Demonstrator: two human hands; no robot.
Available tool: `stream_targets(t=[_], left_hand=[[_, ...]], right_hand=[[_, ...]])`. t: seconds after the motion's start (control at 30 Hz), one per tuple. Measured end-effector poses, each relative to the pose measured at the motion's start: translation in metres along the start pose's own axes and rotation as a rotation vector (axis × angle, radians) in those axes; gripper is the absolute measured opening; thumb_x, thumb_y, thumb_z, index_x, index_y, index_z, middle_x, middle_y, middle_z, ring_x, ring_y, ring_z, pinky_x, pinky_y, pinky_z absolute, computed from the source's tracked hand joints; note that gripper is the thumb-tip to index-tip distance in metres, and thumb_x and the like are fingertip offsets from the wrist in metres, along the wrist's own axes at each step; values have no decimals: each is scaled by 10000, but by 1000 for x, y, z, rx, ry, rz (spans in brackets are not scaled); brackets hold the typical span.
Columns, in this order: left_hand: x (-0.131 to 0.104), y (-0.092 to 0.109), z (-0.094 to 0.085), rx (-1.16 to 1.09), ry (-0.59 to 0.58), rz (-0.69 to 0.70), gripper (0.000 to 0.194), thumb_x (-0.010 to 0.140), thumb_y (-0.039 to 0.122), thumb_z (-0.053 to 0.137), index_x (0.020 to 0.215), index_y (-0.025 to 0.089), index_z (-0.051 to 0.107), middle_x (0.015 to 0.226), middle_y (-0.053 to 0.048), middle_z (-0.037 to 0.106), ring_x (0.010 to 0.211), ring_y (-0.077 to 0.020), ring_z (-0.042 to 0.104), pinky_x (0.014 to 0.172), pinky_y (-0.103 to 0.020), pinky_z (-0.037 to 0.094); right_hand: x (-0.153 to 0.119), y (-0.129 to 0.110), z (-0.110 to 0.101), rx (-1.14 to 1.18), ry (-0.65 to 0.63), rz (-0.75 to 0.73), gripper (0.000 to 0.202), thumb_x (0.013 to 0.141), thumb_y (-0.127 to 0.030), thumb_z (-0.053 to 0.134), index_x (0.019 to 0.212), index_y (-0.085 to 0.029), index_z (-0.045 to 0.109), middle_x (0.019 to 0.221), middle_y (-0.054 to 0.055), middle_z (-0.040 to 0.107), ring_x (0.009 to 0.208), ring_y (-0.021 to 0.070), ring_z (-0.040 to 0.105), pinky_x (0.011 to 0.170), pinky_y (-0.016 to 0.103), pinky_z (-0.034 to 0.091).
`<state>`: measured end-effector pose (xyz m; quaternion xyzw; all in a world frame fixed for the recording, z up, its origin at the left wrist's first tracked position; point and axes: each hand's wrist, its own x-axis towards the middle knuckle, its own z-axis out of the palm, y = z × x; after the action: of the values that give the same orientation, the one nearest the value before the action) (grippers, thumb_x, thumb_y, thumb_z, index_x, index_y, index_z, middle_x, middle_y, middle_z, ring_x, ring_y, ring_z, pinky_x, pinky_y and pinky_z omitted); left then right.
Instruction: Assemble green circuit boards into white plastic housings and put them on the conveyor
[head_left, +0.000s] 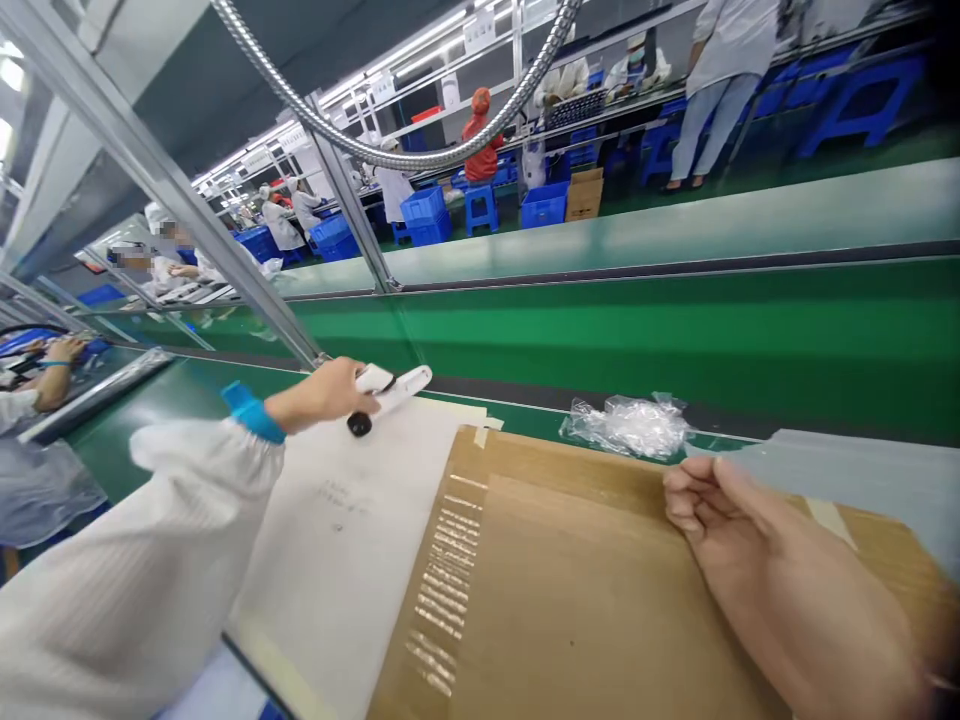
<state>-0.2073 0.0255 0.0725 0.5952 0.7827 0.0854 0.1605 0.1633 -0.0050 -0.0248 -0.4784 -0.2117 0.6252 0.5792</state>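
Fingers of the left hand (330, 392) are clamped round a small white device (390, 385) with a black round part on its underside, held at the far edge of a white sheet (352, 530) that lies on the desk (150, 410). That arm wears a white sleeve (135, 570) with a blue cuff (253, 411). Over the right part of the sheet lies a flat brown cardboard (570, 600), with short strips of clear tape (442, 590) in a row along its left side. The right hand (739, 520) rests on the cardboard near its far right corner, fingers curled together and pressed on the board, gripping nothing that shows. Just beyond the cardboard's far edge sits a crumpled clear plastic bag (626, 425), and a pale grey sheet (862, 470) covers the right corner. Behind the desk runs a green conveyor belt (675, 330). At the left edge another person's hand (64, 350) rests at the neighbouring place. A flexible metal hose (360, 140) curves overhead.
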Motion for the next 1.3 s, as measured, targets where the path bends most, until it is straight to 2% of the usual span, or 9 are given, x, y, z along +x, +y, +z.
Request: stream_targets(t=[0.13, 0.37, 0.47, 0.6, 0.8, 0.97, 1.1, 1.2, 1.3], left_hand=[[-63, -24, 25, 398, 27, -24, 224, 797, 358, 630, 885, 153, 617, 870, -97, 689, 806, -264, 643, 627, -301, 389], [-102, 30, 22, 581, 293, -96, 232, 867, 312, 473, 1051, 179, 524, 837, -110, 671, 828, -332, 674, 625, -341, 433], [-115, 35, 41, 660, 131, -73, 219, 888, 240, 440, 1073, 150, 515, 834, -134, 666, 805, -311, 680, 635, -340, 455], [-128, 19, 70, 723, -137, -37, 272, 829, 61, 382, 1041, 119, 542, 806, -152, 667, 767, -295, 687, 636, -345, 474], [-132, 26, 61, 779, 86, -112, 275, 878, 118, 334, 1076, 127, 525, 801, -172, 663, 759, -342, 675, 627, -385, 472], [-131, 23, 73, 778, -33, -84, 337, 876, 55, 269, 1066, 110, 542, 820, -175, 673, 772, -340, 688, 630, -380, 463], [-128, 45, 66, 429, 57, -48, 228, 843, 174, 454, 1037, 140, 570, 857, -135, 687, 803, -323, 669, 668, -380, 466], [-125, 86, 69, -139, -3, 134, 273, 786, 186, 528, 1044, 183, 618, 1011, -72, 705, 902, -247, 653, 763, -333, 481], [-120, 130, 90, -434, -45, 221, 378, 728, 135, 528, 1082, 200, 644, 1050, -46, 701, 917, -226, 635, 776, -321, 471]], right_hand=[[-1, 1, 2, 9, -46, -84, 286, 634, -382, 845, 764, -168, 708, 818, 52, 610, 733, 141, 533, 558, 174, 492], [3, 6, -5, 39, -133, -164, 246, 676, -340, 825, 768, -141, 713, 810, 57, 612, 695, 120, 525, 528, 170, 459], [3, 6, -4, 56, -152, -164, 213, 697, -314, 808, 769, -139, 712, 812, 56, 612, 699, 116, 526, 533, 172, 453], [-1, 4, -1, 56, -146, -144, 168, 727, -289, 781, 758, -139, 713, 816, 57, 615, 712, 116, 532, 536, 175, 443], [-6, 2, 0, 45, -176, -139, 126, 788, -253, 747, 763, -138, 703, 792, 48, 618, 704, 100, 525, 567, 175, 431], [-4, 4, -2, -8, -169, -157, 198, 769, -348, 748, 776, -157, 696, 787, 35, 638, 681, 103, 515, 573, 192, 424], [-8, 7, -2, -242, -272, -229, 308, 825, -486, 700, 830, -178, 708, 827, 34, 664, 667, 103, 513, 596, 216, 421], [-15, 10, 0, -350, -393, -290, 347, 834, -527, 696, 960, -204, 714, 857, 25, 671, 652, 103, 522, 605, 234, 433], [-20, 12, 1, -283, -505, -325, 408, 817, -521, 724, 1107, -238, 683, 915, 27, 673, 680, 117, 550, 638, 261, 467]])
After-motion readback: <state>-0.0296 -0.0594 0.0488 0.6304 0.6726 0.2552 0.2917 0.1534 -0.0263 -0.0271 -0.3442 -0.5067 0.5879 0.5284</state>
